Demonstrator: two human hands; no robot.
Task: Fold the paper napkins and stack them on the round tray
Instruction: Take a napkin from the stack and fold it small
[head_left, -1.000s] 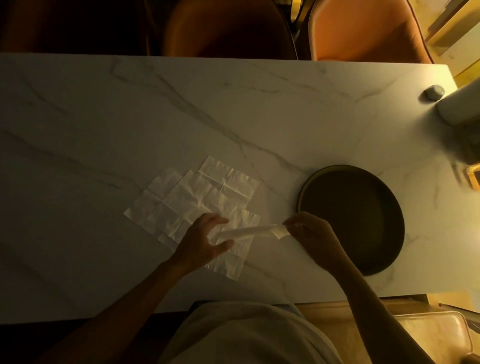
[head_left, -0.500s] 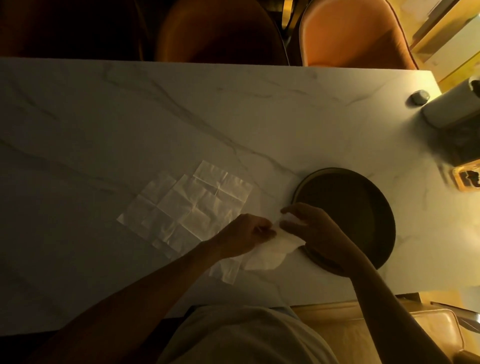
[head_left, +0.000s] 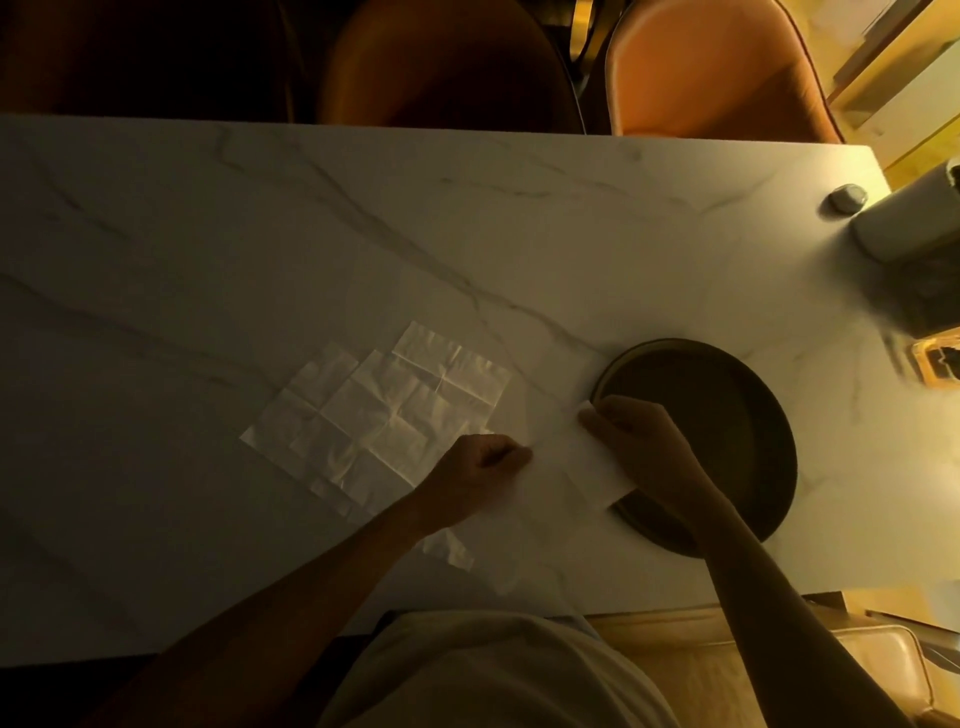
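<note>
Dimly, we see the marble table (head_left: 260, 249) running past the left edge. On it the round tray (head_left: 737, 415) sits empty, its near rim hidden under our right forearm. Unfolded napkins (head_left: 374, 415) lie spread left of it, their near corner covered by our left arm. Our left hand (head_left: 480, 470) and right hand (head_left: 639, 441) each pinch one napkin (head_left: 576, 467), pale and hard to trace against the marble.
</note>
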